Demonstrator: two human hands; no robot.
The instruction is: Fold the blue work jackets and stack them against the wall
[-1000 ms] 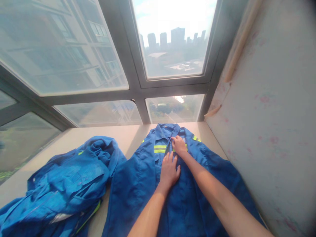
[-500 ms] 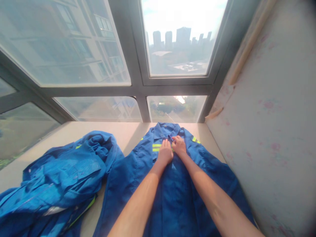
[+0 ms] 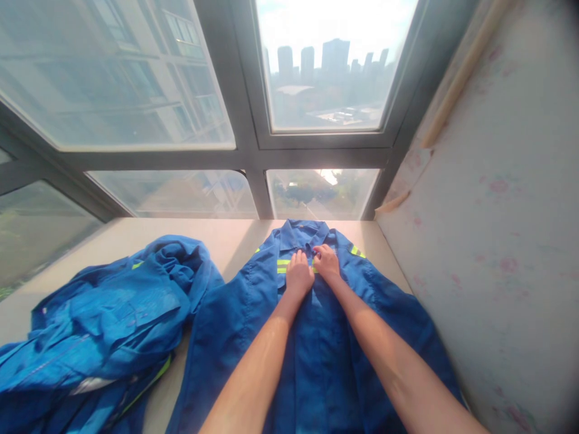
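A blue work jacket [image 3: 316,349] with yellow-green reflective strips lies spread face up, its collar toward the window. My left hand [image 3: 300,273] rests on the upper chest just left of the front opening, fingers stretched out over the cloth. Beside it, my right hand [image 3: 326,261] is closed, thumb and fingers pinching the edge of the jacket's front placket below the collar. Any button or fastener there is too small to make out.
On the left lies a crumpled heap of blue work clothing [image 3: 113,319]. Both garments are on a pale window sill [image 3: 149,226]. Grey-framed windows [image 3: 248,158] stand behind, and a flowered wall [image 3: 497,241] with peeling paper rises at the right.
The whole view has shifted slightly, with everything sitting a little higher in the picture. Both hands stay at the same place on the jacket's chest.
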